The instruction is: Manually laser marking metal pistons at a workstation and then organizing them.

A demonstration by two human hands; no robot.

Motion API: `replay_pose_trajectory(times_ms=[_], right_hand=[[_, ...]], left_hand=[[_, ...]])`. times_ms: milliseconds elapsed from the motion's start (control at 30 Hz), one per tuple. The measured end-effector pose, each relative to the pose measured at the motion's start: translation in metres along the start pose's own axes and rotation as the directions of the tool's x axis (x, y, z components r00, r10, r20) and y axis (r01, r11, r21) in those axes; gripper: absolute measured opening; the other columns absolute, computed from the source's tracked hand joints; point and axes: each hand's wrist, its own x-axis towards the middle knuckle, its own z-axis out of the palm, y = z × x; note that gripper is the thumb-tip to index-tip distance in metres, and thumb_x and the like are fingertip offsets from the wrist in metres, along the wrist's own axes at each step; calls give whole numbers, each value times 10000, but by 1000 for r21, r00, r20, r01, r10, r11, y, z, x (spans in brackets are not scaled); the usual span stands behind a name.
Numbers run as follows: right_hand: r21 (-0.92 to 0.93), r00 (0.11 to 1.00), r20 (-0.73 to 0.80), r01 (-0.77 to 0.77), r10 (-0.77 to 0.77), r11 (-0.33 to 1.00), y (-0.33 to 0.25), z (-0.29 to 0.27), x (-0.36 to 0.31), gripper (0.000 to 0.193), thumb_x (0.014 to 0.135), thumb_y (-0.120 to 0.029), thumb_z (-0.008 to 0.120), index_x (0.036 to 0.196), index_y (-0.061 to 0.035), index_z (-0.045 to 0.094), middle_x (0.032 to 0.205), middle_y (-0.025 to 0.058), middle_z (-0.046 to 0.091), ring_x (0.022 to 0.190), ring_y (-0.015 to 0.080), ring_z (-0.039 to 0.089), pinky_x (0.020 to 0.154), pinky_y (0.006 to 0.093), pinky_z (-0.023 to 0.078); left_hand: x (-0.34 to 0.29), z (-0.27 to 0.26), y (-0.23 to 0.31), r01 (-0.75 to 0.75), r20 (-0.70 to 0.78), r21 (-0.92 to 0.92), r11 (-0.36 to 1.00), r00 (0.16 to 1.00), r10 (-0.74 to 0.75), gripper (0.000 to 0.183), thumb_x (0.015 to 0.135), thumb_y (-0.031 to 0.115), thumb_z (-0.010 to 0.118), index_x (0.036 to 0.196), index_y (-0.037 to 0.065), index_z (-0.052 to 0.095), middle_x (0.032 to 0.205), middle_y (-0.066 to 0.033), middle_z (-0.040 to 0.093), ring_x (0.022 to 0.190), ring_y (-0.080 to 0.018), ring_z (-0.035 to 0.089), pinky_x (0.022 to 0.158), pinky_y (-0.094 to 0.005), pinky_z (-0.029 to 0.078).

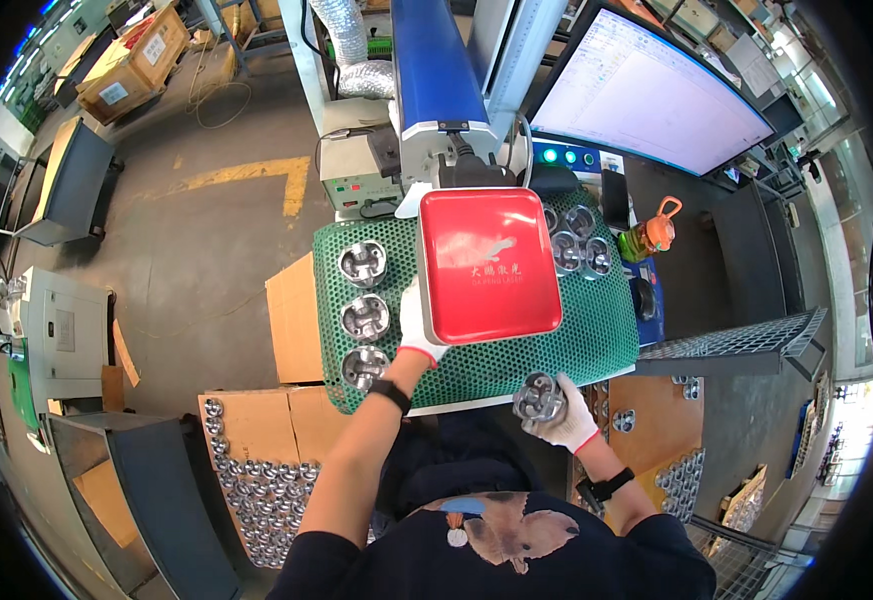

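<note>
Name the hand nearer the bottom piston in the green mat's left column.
Left. The left hand is just up and right of that piston, at the red box's left side; the right hand is farther right, by the mat's near edge, holding another piston.

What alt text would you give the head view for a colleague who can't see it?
The person's gloved right hand holds a metal piston at the near edge of a green perforated mat, while the gloved left hand is partly hidden by a red box. Three more pistons line the mat's left side; a lit monitor stands beyond, at right.
</note>
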Motion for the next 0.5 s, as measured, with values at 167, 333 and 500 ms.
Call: replay_pose_trajectory(times_ms=[167,333,500], right_hand=[[-464,938,42,324,-345,825,-27,43,76,414,904,-113,657,1289,-111,503,1122,56,630,1023,208,623,871,393,529],[-642,594,738,764,-320,-63,-23,84,162,586,988,-307,530,1487,-106,298,1513,113,385,1358,293,420,1102,459,386],[-507,809,539,532,-232,678,-6,108,196,532,1040,-393,338,1460,-69,364,1415,135,469,1272,306,488,1047,583,413]], left_hand=[[15,-51,5,-71,35,602,795,997,62,448,870,274,618,1221,11,526,1046,-260,604,1008,-414,593,831,-447,512],[-55,-53,91,68,-17,445,893,998,-67,945,541,223,891,1367,27,476,1200,-165,546,1130,-278,565,1001,-384,455],[-155,-97,143,435,-76,65,898,900,-430,982,545,128,894,1386,-67,425,1220,-178,593,1145,-252,590,994,-368,465]])
